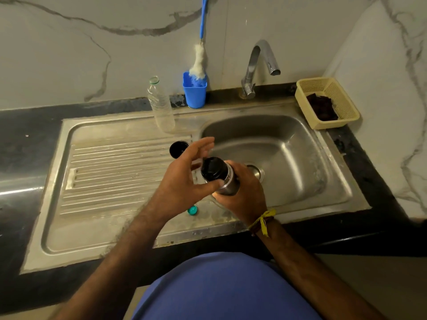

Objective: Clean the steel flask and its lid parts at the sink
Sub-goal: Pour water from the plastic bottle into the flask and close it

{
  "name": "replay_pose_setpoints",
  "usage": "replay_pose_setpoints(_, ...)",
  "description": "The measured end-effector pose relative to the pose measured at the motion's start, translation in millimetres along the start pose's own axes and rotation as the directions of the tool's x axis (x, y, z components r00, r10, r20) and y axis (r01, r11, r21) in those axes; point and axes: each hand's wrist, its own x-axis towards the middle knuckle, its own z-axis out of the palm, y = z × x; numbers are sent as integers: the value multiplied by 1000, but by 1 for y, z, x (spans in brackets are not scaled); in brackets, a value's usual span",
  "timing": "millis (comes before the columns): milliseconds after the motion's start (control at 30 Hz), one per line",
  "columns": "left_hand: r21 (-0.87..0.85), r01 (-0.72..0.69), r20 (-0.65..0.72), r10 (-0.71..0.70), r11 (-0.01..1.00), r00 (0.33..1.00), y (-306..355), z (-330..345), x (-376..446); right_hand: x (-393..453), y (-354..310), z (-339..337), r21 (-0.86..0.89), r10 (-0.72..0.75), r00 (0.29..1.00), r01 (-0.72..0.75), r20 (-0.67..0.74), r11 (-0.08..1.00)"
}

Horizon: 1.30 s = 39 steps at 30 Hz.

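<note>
My right hand [245, 195] grips the steel flask [227, 183] around its body, holding it over the left rim of the sink basin [288, 162]. A black stopper [212, 169] sits in the flask's mouth, facing me. My left hand [184, 179] hovers beside the stopper with fingers spread and straight; its thumb touches the flask just under the stopper. A black lid cup [178, 148] stands on the ribbed drainboard [115, 172], behind my left hand.
A small teal cap [192, 210] lies on the drainboard's front edge. A clear plastic bottle [161, 107] stands at the back, next to a blue cup [194, 92] with a bottle brush [198, 63]. The tap [256, 65] is dry. A cream basket [328, 102] sits right.
</note>
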Motion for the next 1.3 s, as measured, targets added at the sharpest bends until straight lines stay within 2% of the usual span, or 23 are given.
replay_pose_setpoints(100,137,131,-131,-113,982,985,3,10,0,0,1,0,-72,-8,1000,7,-12,997)
replay_pose_setpoints(167,142,128,-162,-104,982,981,4,13,0,-1,1,-1,-74,-6,1000,6,-4,997)
replay_pose_setpoints(267,44,9,-20,-9,999,1000,-2,5,1,-1,0,0,-55,12,1000,-11,25,998)
replay_pose_setpoints(333,11,5,-6,-5,1000,1000,-4,4,-1,0,-1,0,-65,0,1000,1,9,998)
replay_pose_setpoints(433,92,141,-179,-123,986,976,-1,14,-3,0,-5,1,-92,-13,1000,11,-18,996)
replay_pose_setpoints(467,88,144,-212,-123,986,969,-1,15,-3,0,-5,2,-94,-14,1000,13,-4,996)
replay_pose_setpoints(500,76,118,-199,-101,990,975,-1,15,-2,0,-5,2,-92,-8,1000,8,11,996)
replay_pose_setpoints(600,-32,10,-21,-11,999,1000,-6,8,0,0,-4,0,-56,18,1000,-17,18,998)
replay_pose_setpoints(633,-49,8,-2,-9,999,1000,-6,8,0,0,-4,-2,-47,18,1000,-18,5,999)
replay_pose_setpoints(800,43,158,-222,-145,987,964,5,20,-3,-4,-4,-3,-77,4,999,-7,-37,997)
replay_pose_setpoints(967,-21,37,-16,-38,999,999,0,15,-1,-7,-1,-7,-27,52,998,-53,-24,998)
replay_pose_setpoints(1033,47,46,-49,-44,998,998,7,19,-1,-5,-1,-9,-19,65,997,-65,-37,998)
replay_pose_setpoints(1100,100,112,-157,-96,989,983,14,24,0,-3,0,-9,-3,69,997,-70,-39,998)
replay_pose_setpoints(1167,138,120,-219,-88,983,972,18,28,2,-3,1,-8,29,74,997,-73,-33,997)
replay_pose_setpoints(1300,200,-40,-117,65,979,991,11,24,1,-1,5,-10,86,60,998,-57,-27,995)
